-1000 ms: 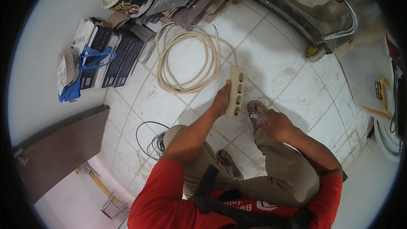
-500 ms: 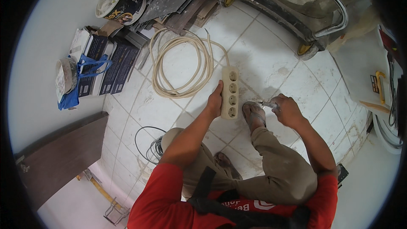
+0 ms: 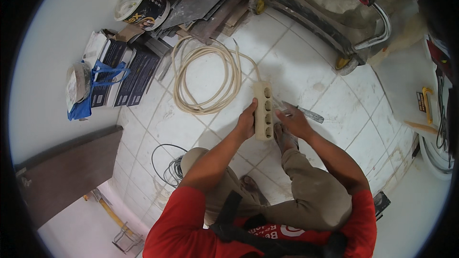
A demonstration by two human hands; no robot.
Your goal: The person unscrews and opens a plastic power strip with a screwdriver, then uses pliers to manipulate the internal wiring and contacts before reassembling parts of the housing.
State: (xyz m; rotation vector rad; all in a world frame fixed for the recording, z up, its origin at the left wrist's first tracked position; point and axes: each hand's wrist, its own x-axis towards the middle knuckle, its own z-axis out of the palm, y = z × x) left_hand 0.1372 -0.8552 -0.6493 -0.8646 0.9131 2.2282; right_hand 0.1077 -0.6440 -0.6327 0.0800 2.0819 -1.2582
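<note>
My left hand (image 3: 246, 120) is closed on the left side of a cream power strip (image 3: 258, 114), with thumb and fingers along its edge. The strip has a row of several round sockets facing up. Its cream cable (image 3: 179, 83) leaves the far end and lies in a wide coil on the floor. My right hand (image 3: 295, 123) is at the strip's right edge, fingertips close to the sockets. A grey-handled tool with a thin metal end (image 3: 314, 116) crosses this hand, its handle sticking out to the right. The grip on it is partly hidden.
A wheeled frame (image 3: 311, 24) stands at the far right. Stacked dark boards (image 3: 201, 9), a bucket (image 3: 143, 12) and dark boxes (image 3: 136, 79) line the far left. Thin grey wire (image 3: 174, 167) lies beside my left knee. A brown panel (image 3: 71, 172) is at the left.
My right hand has moved left, up to the strip's edge, and the tool has turned so that its handle points right. The strip sits slightly lower in view, still in my left hand.
</note>
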